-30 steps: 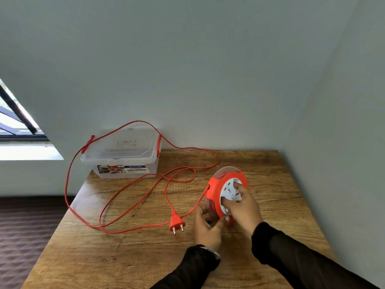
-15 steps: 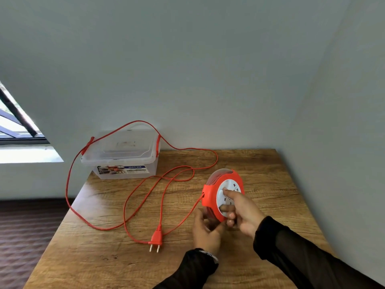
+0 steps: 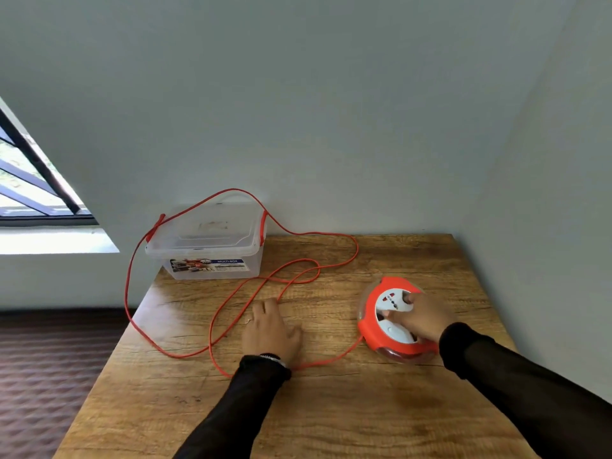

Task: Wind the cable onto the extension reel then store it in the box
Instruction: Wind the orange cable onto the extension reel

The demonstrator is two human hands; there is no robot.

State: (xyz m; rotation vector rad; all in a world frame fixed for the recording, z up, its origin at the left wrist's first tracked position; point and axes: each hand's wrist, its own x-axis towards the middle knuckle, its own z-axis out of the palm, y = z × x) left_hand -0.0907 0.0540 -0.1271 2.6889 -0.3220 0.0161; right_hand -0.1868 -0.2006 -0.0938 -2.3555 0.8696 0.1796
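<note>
A person in black sleeves works at a wooden counter (image 3: pixel 331 419) set into the corner of a pale-walled room, the winding step of the job under way. The orange extension reel (image 3: pixel 394 318) lies flat near the counter's right edge, socket face up, and the right hand (image 3: pixel 422 318) rests on that white face with fingers curled onto it, apparently gripping the centre to turn it. The left hand (image 3: pixel 270 329) lies on the counter's middle, fingers fairly straight and spread over the loose orange cable (image 3: pixel 212 326); whether it pinches the strand cannot be told. Most of the cable is unwound: it leaves the reel's near side, passes under the left wrist, loops across the counter, hangs off the left edge and drapes over the clear plastic box (image 3: pixel 207 248) at the far left corner, whose lid is on. The plug is not in view. By this evidence the task is in its early part. The next move calls for the left hand to feed slack while the right turns the reel, with care as the cable slides off the box lid
</note>
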